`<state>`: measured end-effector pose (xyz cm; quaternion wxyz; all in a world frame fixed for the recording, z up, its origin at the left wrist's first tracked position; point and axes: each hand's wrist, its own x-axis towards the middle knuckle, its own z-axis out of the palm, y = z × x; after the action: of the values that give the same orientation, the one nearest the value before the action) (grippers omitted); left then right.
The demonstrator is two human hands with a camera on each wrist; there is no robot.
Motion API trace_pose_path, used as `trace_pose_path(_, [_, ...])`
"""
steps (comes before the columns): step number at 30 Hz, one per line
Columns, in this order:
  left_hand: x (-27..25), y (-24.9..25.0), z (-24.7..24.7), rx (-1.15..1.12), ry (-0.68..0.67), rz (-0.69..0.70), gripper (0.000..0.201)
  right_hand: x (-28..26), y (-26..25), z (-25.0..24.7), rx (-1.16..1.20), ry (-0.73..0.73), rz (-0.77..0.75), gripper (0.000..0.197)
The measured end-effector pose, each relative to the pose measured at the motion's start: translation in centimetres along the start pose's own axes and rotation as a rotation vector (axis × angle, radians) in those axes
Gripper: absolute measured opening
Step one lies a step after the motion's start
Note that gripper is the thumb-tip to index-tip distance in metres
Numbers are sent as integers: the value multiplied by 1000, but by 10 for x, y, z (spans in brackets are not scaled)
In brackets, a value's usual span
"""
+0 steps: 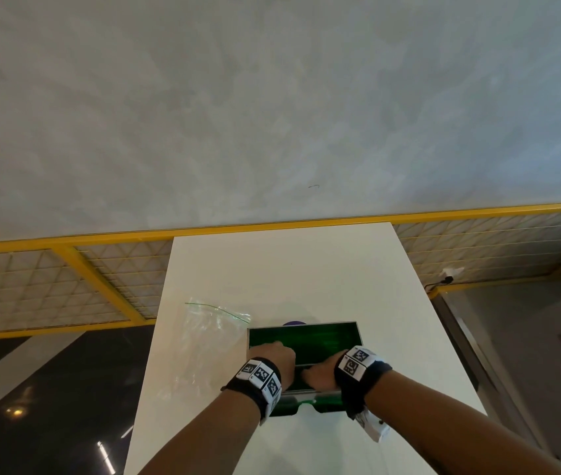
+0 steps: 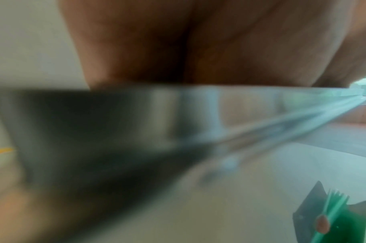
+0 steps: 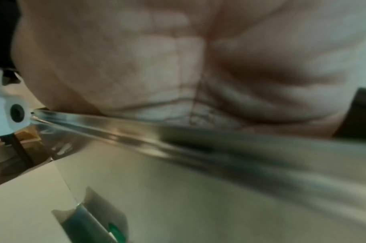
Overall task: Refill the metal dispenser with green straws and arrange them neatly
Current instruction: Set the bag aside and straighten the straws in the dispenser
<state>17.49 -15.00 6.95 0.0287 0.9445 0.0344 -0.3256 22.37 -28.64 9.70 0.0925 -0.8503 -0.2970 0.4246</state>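
The metal dispenser stands open-topped on the white table, its box full of green straws. More straws lie in its lower front tray. My left hand reaches over the front rim at the box's left end. My right hand lies across the front face beside it. Both wrist views are blurred. My left palm sits on the metal rim, my right palm on the dispenser. The fingertips are hidden in every view.
An empty clear plastic bag lies on the table left of the dispenser. A small purple object peeks out behind the box. A yellow-framed mesh railing runs behind the table, and the table's edges are close on both sides.
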Motion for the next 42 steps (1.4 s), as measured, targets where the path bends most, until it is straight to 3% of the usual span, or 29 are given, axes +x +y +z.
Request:
trace_pose_path(5, [-3, -3, -2, -34, 25, 20, 25, 6, -22, 1, -207, -266, 139, 37])
trace_pose_path(9, [-5, 1, -2, -35, -7, -1, 24, 33, -16, 5, -265, -313, 125, 36])
trace_pose_path(12, [-5, 2, -3, -30, -5, -7, 24, 42, -13, 11, -474, -396, 72, 46])
trace_pose_path(14, [-5, 1, -3, -38, 4, -8, 24, 44, -10, 13, -545, -381, 15, 55])
trace_pose_path(19, [-5, 0, -4, -72, 28, -11, 24, 39, -10, 12, -449, -257, 98, 44])
trace_pose_path(25, [-6, 1, -4, -79, 20, -10, 22, 30, -13, 8, -282, -231, 141, 36])
trace_pose_path(28, [-8, 2, -4, -48, 9, -14, 22, 27, -15, -1, -191, -281, 116, 41])
trace_pose_path(32, [-7, 1, -5, -54, -3, -17, 22, 17, -27, -5, -438, -343, 53, 40])
trace_pose_path(33, [-7, 1, -5, -55, 1, -15, 22, 19, -27, -2, -475, -345, 66, 47])
trace_pose_path(36, [-9, 1, -5, -51, 6, -11, 23, 16, -26, -3, -711, -357, -83, 75])
trace_pose_path(42, [-11, 0, -6, -81, 22, -7, 25, 22, -19, 0, -636, -338, -107, 65])
